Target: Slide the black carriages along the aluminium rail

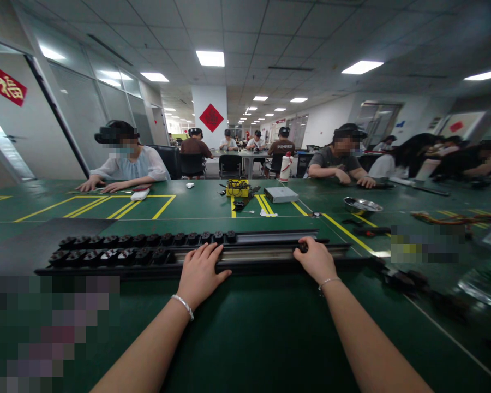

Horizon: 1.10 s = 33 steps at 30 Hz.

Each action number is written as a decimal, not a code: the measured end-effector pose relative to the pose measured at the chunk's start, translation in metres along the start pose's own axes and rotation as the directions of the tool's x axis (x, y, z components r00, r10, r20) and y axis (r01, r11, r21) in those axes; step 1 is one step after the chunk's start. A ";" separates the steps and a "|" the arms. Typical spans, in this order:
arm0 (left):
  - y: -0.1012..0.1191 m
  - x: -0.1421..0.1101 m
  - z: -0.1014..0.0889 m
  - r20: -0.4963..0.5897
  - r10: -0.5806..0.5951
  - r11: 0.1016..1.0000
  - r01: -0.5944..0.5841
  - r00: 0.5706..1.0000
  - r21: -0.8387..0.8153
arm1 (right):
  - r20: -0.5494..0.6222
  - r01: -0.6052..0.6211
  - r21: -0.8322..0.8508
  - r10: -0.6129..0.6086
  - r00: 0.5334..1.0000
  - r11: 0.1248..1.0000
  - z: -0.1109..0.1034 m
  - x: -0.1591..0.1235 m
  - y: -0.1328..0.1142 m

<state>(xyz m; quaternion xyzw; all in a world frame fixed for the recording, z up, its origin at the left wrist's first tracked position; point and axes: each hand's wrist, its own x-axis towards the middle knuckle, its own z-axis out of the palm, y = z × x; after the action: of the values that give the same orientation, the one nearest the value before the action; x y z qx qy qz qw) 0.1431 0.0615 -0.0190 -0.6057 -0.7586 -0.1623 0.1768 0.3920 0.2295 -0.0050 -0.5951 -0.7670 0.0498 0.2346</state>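
I can't see what lies beneath my left hand (200, 273) on the black rails (265, 267), and the fingers of my right hand (317, 259) partly cover a small dark part (303, 247). Both forearms (147, 344) run off the bottom edge. Pixel blocks mask the lower left and a patch at right. Blur swallows the dark pieces (409, 281) at lower right; clear plastic (485, 286) meets the right edge, cut off.

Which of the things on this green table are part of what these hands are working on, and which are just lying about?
Part of the work:
- long black rails, left hand resting there
- round black pieces lined up in them
- small dark piece in the right hand

Seemingly just lying about:
- metal bowl
- grey box
- yellow box
- bottle
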 end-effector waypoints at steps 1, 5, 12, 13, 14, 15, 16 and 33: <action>0.000 0.000 0.000 0.000 -0.002 1.000 0.002 1.000 0.000 | 0.001 0.001 0.001 -0.001 1.000 1.000 0.000 0.000 0.000; 0.001 0.000 0.000 0.003 -0.005 1.000 0.005 1.000 -0.002 | -0.004 -0.003 0.010 0.003 1.000 1.000 0.002 0.000 0.001; 0.000 0.000 -0.001 0.008 -0.006 1.000 0.006 1.000 -0.007 | -0.101 -0.012 -0.005 0.011 0.995 1.000 0.006 0.000 0.005; 0.001 0.000 -0.001 0.010 -0.007 1.000 0.007 1.000 -0.009 | -0.114 -0.006 -0.022 0.003 0.993 1.000 0.007 0.001 0.006; 0.001 0.000 -0.001 0.012 -0.010 1.000 0.011 1.000 -0.010 | -0.122 0.000 -0.040 -0.005 0.993 0.999 0.008 0.001 0.007; 0.001 0.000 -0.001 0.015 -0.015 1.000 0.015 1.000 -0.011 | -0.124 0.004 -0.055 -0.011 0.992 0.998 0.008 0.001 0.007; 0.001 0.000 -0.001 0.018 -0.019 1.000 0.019 1.000 -0.012 | -0.123 0.008 -0.066 -0.016 0.992 0.998 0.008 0.001 0.008; 0.001 0.000 -0.001 0.029 -0.025 1.000 0.025 0.999 -0.015 | -0.096 -0.008 -0.067 0.002 0.995 0.998 0.003 0.003 0.008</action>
<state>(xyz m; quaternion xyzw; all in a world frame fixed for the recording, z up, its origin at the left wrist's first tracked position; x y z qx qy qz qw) 0.1443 0.0617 -0.0180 -0.5999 -0.7673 -0.1615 0.1593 0.3974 0.2350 -0.0097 -0.6063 -0.7546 -0.0043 0.2509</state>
